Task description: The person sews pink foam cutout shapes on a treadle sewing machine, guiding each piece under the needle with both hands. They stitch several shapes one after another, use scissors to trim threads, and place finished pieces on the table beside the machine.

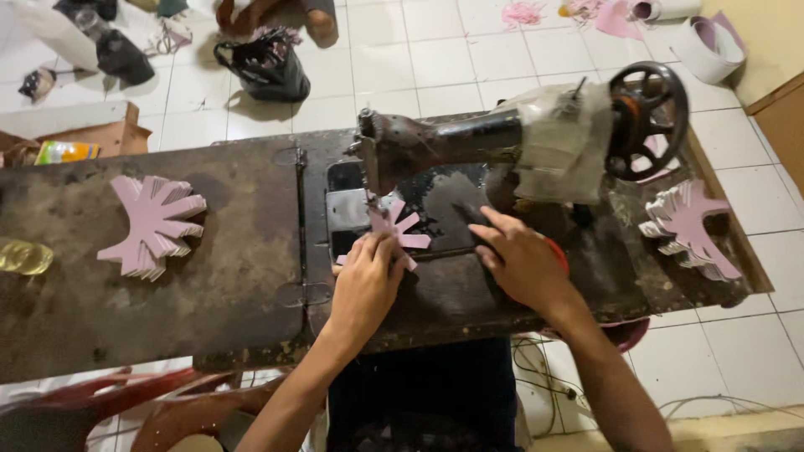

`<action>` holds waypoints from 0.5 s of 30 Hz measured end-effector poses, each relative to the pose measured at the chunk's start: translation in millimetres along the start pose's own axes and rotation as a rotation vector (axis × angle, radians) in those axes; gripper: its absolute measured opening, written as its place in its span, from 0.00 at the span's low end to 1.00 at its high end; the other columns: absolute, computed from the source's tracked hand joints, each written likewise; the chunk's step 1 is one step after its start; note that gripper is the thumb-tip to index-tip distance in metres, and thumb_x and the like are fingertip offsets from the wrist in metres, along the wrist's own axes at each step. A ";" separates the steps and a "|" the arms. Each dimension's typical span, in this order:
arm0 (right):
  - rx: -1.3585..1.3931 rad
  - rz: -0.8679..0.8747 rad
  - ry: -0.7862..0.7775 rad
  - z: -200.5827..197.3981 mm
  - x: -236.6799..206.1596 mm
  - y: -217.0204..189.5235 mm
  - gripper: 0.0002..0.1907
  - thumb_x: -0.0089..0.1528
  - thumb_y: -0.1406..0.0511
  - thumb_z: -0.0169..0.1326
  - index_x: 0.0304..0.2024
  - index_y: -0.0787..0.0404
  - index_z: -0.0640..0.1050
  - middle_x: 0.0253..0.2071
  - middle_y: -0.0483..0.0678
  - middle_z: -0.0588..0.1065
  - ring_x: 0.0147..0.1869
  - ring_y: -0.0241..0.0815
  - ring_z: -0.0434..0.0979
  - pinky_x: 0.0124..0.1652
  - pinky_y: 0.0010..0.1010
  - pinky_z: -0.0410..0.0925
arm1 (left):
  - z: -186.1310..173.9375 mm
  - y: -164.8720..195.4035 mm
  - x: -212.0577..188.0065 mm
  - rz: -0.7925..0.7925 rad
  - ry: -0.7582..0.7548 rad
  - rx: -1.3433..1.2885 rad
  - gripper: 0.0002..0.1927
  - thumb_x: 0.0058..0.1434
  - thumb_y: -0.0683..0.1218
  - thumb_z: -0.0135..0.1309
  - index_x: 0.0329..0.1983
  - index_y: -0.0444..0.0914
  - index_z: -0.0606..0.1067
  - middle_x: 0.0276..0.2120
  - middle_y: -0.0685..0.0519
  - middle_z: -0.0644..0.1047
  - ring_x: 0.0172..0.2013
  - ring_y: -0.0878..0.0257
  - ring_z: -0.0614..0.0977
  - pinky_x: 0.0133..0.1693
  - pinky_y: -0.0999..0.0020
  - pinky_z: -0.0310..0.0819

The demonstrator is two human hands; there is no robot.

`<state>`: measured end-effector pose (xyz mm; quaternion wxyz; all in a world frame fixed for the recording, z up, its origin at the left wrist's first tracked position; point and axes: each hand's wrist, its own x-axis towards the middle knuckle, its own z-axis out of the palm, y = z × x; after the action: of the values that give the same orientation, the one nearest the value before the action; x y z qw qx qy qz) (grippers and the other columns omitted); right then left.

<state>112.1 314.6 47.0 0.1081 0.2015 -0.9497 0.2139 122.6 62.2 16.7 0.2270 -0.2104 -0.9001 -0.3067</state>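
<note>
Pink cut-out piece (394, 228) lies under the sewing machine's (469, 142) needle, mid-table, pinned flat by the left hand (368, 280); stitching seems under way. Right hand (519, 259) rests spread beside it, possibly over something red. Feeding onward needs steady guiding. Cut-out stacks (155, 226) (691, 226) flank both table ends.

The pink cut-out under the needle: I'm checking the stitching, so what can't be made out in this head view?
- Pink cut-out: its near part is hidden under the left hand.
- Needle: too small and dark against the sewing machine to tell whether it is down.
- Stitches: too fine to see.
- Red object: mostly covered by the right hand.
- Right pink stack: its lower layers are hidden by the top piece.
</note>
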 end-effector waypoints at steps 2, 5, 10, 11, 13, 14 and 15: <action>-0.035 0.032 0.012 -2.1 7.2 -5.0 0.20 0.62 0.60 0.59 0.55 0.61 0.77 0.64 0.57 0.71 0.64 0.59 0.71 0.59 0.45 0.66 | 0.2 -10.0 4.6 0.010 -0.019 0.043 0.20 0.61 0.45 0.59 0.55 0.35 0.75 0.53 0.44 0.76 0.55 0.45 0.76 0.54 0.53 0.71; 0.258 -0.168 -0.022 18.7 57.1 -5.6 0.25 0.65 0.60 0.58 0.61 0.65 0.73 0.61 0.57 0.74 0.63 0.59 0.75 0.58 0.43 0.68 | 2.0 -19.4 7.8 0.065 -0.078 0.105 0.21 0.60 0.45 0.58 0.58 0.38 0.75 0.54 0.43 0.75 0.55 0.45 0.75 0.55 0.53 0.69; 0.317 0.148 -0.269 92.8 140.4 33.3 0.13 0.66 0.57 0.60 0.43 0.58 0.85 0.35 0.52 0.81 0.41 0.46 0.84 0.40 0.35 0.73 | 5.2 -29.7 10.7 0.108 -0.121 0.168 0.24 0.61 0.45 0.56 0.62 0.37 0.73 0.57 0.41 0.73 0.56 0.44 0.75 0.57 0.52 0.67; 0.403 0.166 -0.234 107.7 148.5 45.1 0.11 0.65 0.58 0.60 0.42 0.58 0.85 0.33 0.49 0.82 0.39 0.42 0.83 0.38 0.34 0.72 | 6.0 -31.6 12.1 0.109 -0.130 0.175 0.25 0.60 0.45 0.56 0.62 0.37 0.73 0.57 0.41 0.73 0.56 0.45 0.75 0.57 0.52 0.67; 0.591 0.246 -0.203 131.8 149.9 65.1 0.10 0.66 0.60 0.61 0.40 0.59 0.86 0.30 0.47 0.81 0.36 0.36 0.78 0.35 0.33 0.68 | 6.9 -33.1 12.2 0.107 -0.152 0.186 0.26 0.59 0.45 0.56 0.62 0.37 0.73 0.57 0.40 0.73 0.56 0.45 0.75 0.56 0.52 0.67; 0.693 0.307 -0.205 138.4 148.5 72.2 0.10 0.67 0.61 0.61 0.40 0.60 0.87 0.29 0.48 0.79 0.35 0.35 0.73 0.34 0.33 0.66 | 7.3 -34.0 12.1 0.107 -0.161 0.204 0.27 0.59 0.45 0.56 0.63 0.37 0.73 0.57 0.41 0.73 0.57 0.45 0.75 0.57 0.52 0.67; 0.793 0.367 -0.207 140.4 148.1 74.9 0.10 0.68 0.61 0.62 0.40 0.60 0.88 0.27 0.49 0.77 0.34 0.33 0.69 0.32 0.33 0.63 | 8.1 -34.8 12.4 0.106 -0.168 0.222 0.27 0.58 0.45 0.56 0.63 0.36 0.72 0.58 0.41 0.73 0.57 0.46 0.75 0.57 0.52 0.67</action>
<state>-69.4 263.6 -61.2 -0.1128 0.0761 -0.8201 0.5558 92.3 45.2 1.7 0.1886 -0.2562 -0.9319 -0.1740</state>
